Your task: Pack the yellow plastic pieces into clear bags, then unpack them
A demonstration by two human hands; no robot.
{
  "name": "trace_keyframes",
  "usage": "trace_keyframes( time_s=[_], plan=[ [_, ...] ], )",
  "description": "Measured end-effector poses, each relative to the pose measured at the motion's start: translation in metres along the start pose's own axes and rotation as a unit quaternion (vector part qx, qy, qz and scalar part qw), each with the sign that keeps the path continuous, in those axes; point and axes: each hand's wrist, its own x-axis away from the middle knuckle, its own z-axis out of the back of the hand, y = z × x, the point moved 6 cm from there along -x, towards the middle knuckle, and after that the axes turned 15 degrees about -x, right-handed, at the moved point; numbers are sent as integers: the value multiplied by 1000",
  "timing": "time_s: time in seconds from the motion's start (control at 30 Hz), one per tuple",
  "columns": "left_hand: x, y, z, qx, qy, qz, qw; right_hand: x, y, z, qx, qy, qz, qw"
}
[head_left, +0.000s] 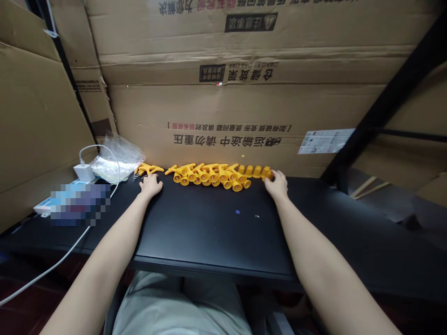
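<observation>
yellow pieces lie heaped in a line on the desk, between the person's two hands; nearest are a blue dot and a pale scrap, which look merely dropped; beyond, the left hand rests by the forked pieces, its grip partly hidden, so whether it is released or clenched i cannot tell; the right hand touches the end of a row of cups, its grip curled, though a firm hold cannot be told; the cups stand upright, probably for steadiness, while the heaped pieces lie mouths forward, likely tipped by their stems; behind, cardboard walls the line in.
</observation>
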Motion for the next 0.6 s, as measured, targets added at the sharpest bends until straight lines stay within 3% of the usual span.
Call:
trace_keyframes(
  time_s=[0.13,0.6],
  plan=[
    [0,1,-1,7,7,-3,1000,1,-3,-10,56,-74,-3,996],
    [-3,-1,14,100,109,-18,989,18,-27,9,103,6,29,994]
  ],
)
